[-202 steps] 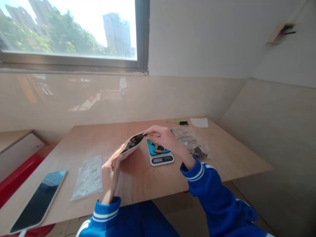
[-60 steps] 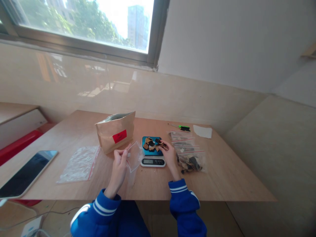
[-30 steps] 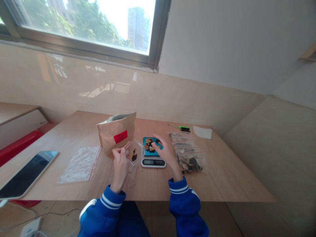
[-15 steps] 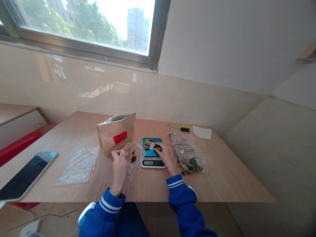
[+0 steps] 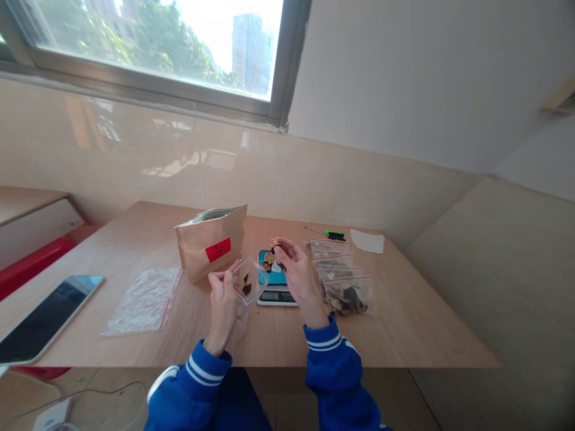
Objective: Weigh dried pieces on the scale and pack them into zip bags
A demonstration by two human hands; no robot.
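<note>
My left hand (image 5: pixel 223 302) pinches the edge of a clear zip bag (image 5: pixel 253 276), mouth open, with a few dark and brown dried slices inside. My right hand (image 5: pixel 299 272) is raised over a digital scale (image 5: pixel 273 297), its fingers closed on a dark dried slice (image 5: pixel 277 250). On the scale's blue plate lie more dried slices (image 5: pixel 268 261) and a small white packet (image 5: pixel 275 267). My right hand hides part of the plate and display. A brown kraft pouch (image 5: pixel 202 248) with a red label stands open behind my left hand.
Several filled zip bags (image 5: pixel 348 299) lie right of the scale. Beyond them are a green-and-black screwdriver (image 5: pixel 332 234) and a white paper (image 5: pixel 367 241). At left lie a stack of clear bags (image 5: pixel 142 301) and a phone (image 5: pixel 47 320).
My right hand has lifted from the scale plate with a dark slice and tilted upward. My left hand and the open zip bag have shifted slightly right.
</note>
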